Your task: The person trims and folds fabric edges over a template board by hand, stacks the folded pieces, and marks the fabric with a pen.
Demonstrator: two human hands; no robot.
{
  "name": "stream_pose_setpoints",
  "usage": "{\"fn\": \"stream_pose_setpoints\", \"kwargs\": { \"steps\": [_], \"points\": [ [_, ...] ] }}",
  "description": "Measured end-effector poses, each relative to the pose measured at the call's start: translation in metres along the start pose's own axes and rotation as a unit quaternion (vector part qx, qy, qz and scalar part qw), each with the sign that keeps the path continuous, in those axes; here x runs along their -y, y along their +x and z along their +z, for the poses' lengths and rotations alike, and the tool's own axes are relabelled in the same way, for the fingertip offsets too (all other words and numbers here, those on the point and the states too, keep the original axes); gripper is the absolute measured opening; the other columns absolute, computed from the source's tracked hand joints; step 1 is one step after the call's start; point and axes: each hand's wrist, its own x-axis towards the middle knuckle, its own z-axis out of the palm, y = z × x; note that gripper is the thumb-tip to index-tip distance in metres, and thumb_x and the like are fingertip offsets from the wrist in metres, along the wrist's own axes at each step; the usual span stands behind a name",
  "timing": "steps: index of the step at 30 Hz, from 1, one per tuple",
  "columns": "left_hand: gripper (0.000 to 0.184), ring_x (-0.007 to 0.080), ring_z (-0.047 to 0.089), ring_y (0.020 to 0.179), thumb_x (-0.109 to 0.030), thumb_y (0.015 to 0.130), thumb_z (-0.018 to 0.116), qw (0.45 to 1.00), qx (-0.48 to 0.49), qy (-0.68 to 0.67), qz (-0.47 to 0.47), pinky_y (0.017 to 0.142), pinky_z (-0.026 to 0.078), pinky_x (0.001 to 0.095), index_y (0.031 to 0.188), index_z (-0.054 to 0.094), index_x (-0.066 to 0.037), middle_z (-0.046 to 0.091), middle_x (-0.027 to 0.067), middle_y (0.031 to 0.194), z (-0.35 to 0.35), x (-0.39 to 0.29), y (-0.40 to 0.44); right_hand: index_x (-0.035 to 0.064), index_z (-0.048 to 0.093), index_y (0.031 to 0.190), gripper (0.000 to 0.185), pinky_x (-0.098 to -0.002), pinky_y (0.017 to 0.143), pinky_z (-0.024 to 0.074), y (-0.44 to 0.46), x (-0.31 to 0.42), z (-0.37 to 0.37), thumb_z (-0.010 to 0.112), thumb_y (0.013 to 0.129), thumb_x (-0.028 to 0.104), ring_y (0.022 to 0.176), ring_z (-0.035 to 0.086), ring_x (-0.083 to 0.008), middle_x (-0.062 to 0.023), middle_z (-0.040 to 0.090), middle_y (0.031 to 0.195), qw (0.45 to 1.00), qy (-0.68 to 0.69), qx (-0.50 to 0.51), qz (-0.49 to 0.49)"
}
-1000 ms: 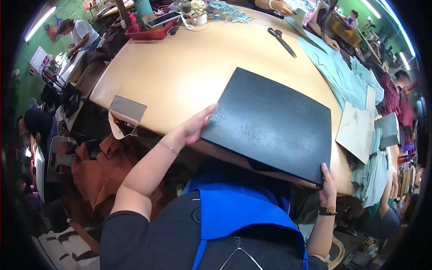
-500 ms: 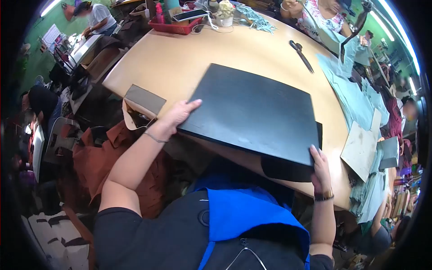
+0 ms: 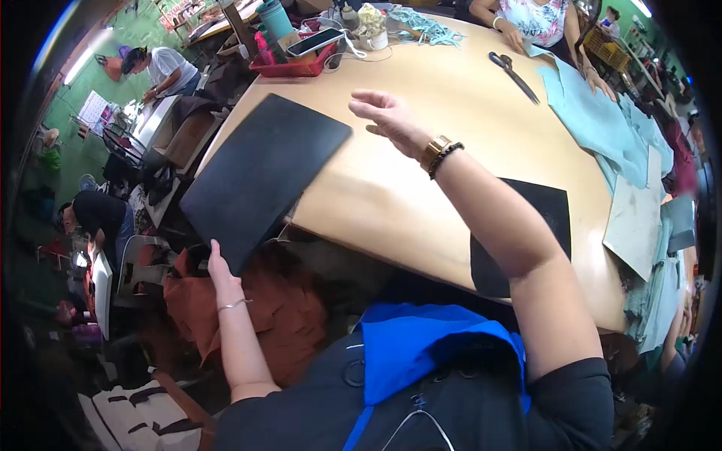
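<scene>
A stiff black board point(image 3: 267, 161) is tilted over the left side of the table, reaching past its edge. My left hand point(image 3: 221, 270) grips its near corner, thumb along the edge and the other fingers hidden beneath. My right hand point(image 3: 391, 120) is off the board, raised above the table to the right of it, with its fingers stretched out and nothing in them. Under my right forearm, a black flat piece point(image 3: 553, 222) lies at the table's near edge, partly covered by the arm.
On the pale table point(image 3: 421, 199) lie black-handled scissors point(image 3: 514, 77). A red tray point(image 3: 297, 68) with a phone point(image 3: 316, 42) stands at the back left. Light blue fabric point(image 3: 590, 124) and a grey board point(image 3: 633, 218) lie right. Another person's hand point(image 3: 599, 84) rests on the fabric.
The black board has swung left with my left hand on it. My right hand has let go and moved up and left. The flat piece below shows more fully.
</scene>
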Motion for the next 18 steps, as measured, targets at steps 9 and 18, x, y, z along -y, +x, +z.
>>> {"fn": "stream_pose_setpoints", "kwargs": {
  "steps": [9, 18],
  "points": [
    [0.051, 0.0328, 0.06, 0.112, -0.033, 0.104, 0.041, 0.986, -0.11, -0.06, 0.107, 0.096, 0.051, 0.044, 0.13, 0.048, 0.01, 0.056, 0.0192, 0.133, 0.054, 0.044, 0.036, 0.0017, 0.061, 0.125, 0.038, -0.0279, 0.09, 0.0481, -0.146, 0.033, 0.053, 0.049, 0.104, 0.031, 0.1, 0.06, -0.0109, -0.0038, 0.067, 0.107, 0.98, 0.017, 0.166, -0.108],
    [0.069, 0.041, 0.052, 0.127, -0.044, 0.099, 0.048, 0.937, -0.288, 0.194, 0.049, 0.106, 0.043, 0.0451, 0.13, 0.044, 0.018, 0.047, 0.0288, 0.141, 0.115, 0.029, 0.128, -0.0031, 0.064, 0.109, 0.03, -0.0362, 0.085, 0.0507, -0.233, 0.072, 0.1, 0.054, 0.099, 0.023, 0.093, 0.063, -0.0216, -0.0125, 0.068, 0.098, 0.877, 0.25, 0.34, -0.228]
  ]
}}
